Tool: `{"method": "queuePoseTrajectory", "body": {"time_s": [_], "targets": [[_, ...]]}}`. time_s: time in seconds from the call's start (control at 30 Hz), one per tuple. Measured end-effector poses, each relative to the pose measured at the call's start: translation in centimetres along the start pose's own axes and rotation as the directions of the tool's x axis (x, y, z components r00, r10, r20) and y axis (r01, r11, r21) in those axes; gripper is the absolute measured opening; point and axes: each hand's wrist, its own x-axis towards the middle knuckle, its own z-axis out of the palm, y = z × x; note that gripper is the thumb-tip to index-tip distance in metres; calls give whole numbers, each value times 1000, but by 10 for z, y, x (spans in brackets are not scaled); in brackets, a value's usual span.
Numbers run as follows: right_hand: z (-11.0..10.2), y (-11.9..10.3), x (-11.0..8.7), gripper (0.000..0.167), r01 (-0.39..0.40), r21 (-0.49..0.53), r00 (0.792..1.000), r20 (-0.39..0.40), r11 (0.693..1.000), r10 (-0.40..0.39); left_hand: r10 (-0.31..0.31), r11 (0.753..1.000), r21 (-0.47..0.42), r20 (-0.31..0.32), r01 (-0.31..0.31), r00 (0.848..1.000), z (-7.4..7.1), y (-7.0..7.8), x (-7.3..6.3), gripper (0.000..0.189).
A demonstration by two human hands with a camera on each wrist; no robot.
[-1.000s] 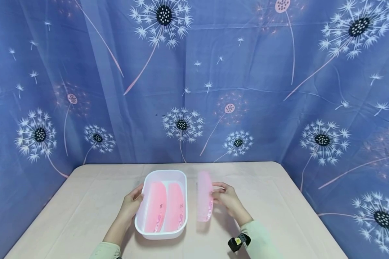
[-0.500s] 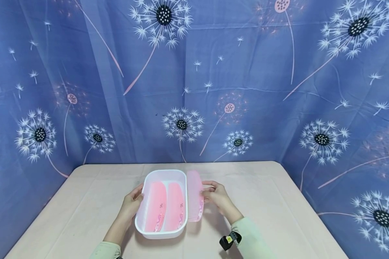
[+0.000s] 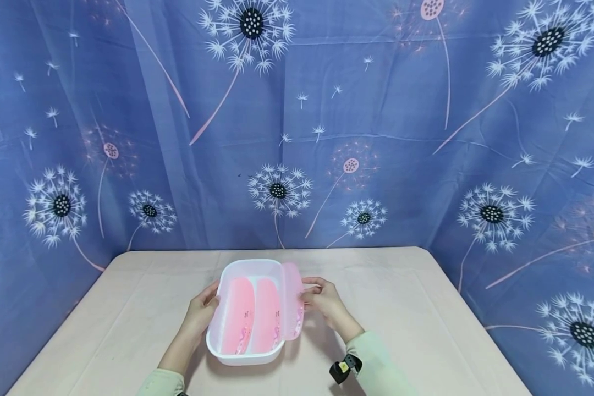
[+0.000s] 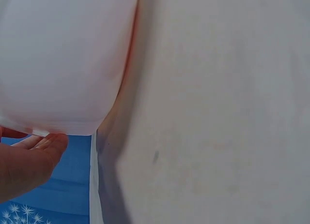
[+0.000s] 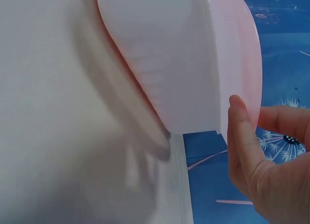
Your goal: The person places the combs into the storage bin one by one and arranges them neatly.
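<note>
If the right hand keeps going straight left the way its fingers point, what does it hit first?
Most likely the white tub's right rim: the right hand holds the pink comb right over that edge. Depth is unclear.

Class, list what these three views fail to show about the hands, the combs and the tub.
- Head view: print on the two combs in the tub is too small to read.
- Head view: the tub's wall hides the left hand fingertips.
- Right wrist view: the third comb is cut off by the top edge; the right hand grip shows only partly.

White tub [image 3: 216, 341]; 3 pink combs [image 3: 266, 316]; beige tablecloth [image 3: 416, 308]; blue dandelion-print backdrop [image 3: 376, 110].
</note>
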Motion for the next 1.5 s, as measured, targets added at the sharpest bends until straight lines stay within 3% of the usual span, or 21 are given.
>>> {"method": "queuePoseTrajectory", "body": {"time_s": [0.43, 0.8, 1.07, 1.5], "targets": [[9, 1, -3, 50, 33, -35, 999, -12, 999, -33, 7, 1000, 3, 7, -7, 1000, -1, 0, 1, 50], [19, -1, -4, 49, 36, -138, 999, -18, 990, -39, 6, 1000, 1, 8, -6, 1000, 1, -1, 1, 50], [21, 2, -4, 45, 24, -27, 999, 21, 999, -24, 10, 1000, 14, 9, -10, 1000, 1, 2, 0, 50], [9, 2, -8, 43, 45, -90, 999, 25, 995, -43, 4, 1000, 8, -6, -4, 1000, -1, 2, 1, 49]]}}
